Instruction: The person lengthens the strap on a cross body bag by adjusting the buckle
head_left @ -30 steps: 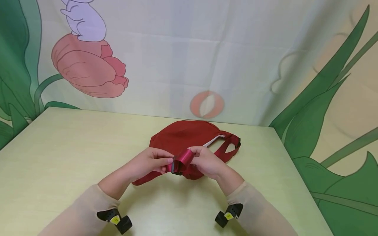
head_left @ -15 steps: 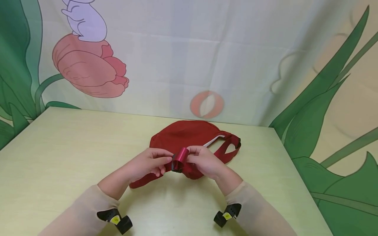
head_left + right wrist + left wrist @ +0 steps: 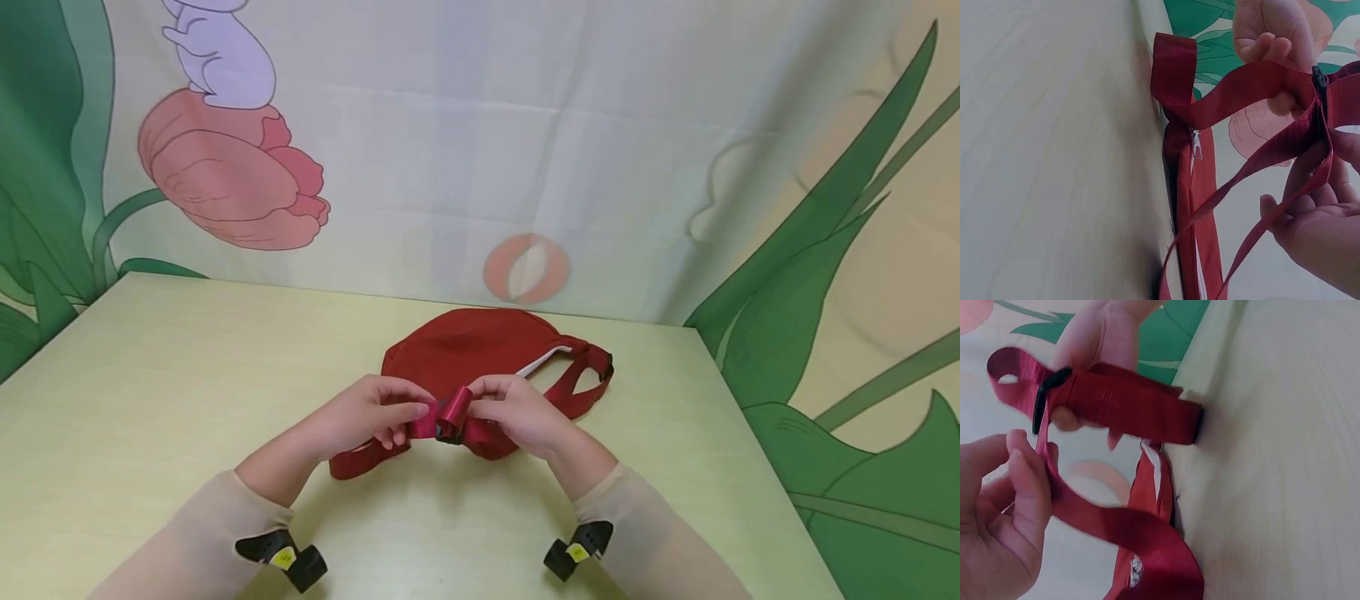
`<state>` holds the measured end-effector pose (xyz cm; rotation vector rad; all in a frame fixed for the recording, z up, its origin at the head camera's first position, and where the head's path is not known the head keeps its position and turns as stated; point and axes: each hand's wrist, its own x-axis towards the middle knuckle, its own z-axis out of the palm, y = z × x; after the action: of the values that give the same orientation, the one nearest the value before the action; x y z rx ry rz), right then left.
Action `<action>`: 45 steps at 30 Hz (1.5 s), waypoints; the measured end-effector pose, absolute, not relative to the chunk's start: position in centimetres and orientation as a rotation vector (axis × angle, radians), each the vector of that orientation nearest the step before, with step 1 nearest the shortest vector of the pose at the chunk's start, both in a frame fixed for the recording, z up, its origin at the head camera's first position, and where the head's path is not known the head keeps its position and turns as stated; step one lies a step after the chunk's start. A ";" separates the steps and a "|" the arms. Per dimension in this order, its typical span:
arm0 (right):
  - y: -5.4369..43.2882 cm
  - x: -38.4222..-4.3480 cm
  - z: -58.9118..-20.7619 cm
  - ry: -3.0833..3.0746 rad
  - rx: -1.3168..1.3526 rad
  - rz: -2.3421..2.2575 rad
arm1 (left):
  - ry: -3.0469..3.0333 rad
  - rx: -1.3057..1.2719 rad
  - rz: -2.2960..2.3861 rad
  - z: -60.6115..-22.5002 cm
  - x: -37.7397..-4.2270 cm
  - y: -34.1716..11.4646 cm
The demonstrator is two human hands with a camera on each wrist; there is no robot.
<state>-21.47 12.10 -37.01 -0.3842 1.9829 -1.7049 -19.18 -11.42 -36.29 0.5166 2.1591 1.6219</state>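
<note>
A red waist bag [image 3: 465, 346] lies on the table, its strap raised in front of it. My left hand [image 3: 363, 417] pinches the red webbing strap [image 3: 1104, 519] just left of a black slider buckle [image 3: 1047, 394]. Opposite it, my right hand [image 3: 521, 414] grips the strap on the buckle's other side. A small shiny strap loop [image 3: 455, 408] stands up out of the buckle between both hands. In the right wrist view, two strands of strap hang down past the right hand's fingers. Some of its fingertips are hidden behind the webbing.
The pale table [image 3: 187, 375] carries the bag near its back edge. A second strap end [image 3: 588, 379] with a black fitting curls at the bag's right. Behind stands a printed curtain [image 3: 420, 167]. Each sleeve bears a small black camera.
The loop above the buckle has become smaller and leans lower. My left hand has shifted slightly left, with more strap showing between it and the buckle. The bag stays in place.
</note>
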 end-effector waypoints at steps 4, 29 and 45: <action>11.9 -21.5 -36.9 1.987 -0.421 -1.680 | 2.123 0.518 1.646 -36.1 -19.2 -10.8; 12.9 -21.4 -36.8 1.984 -0.438 -1.675 | 2.071 0.476 1.681 -36.2 -19.1 -10.8; 12.6 -21.0 -36.3 2.061 -0.433 -1.641 | 2.129 0.486 1.670 -36.4 -19.0 -10.5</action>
<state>-21.00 12.65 -36.28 -0.4326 2.0614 -1.6407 -19.04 -10.45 -36.35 0.4860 2.1290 1.6703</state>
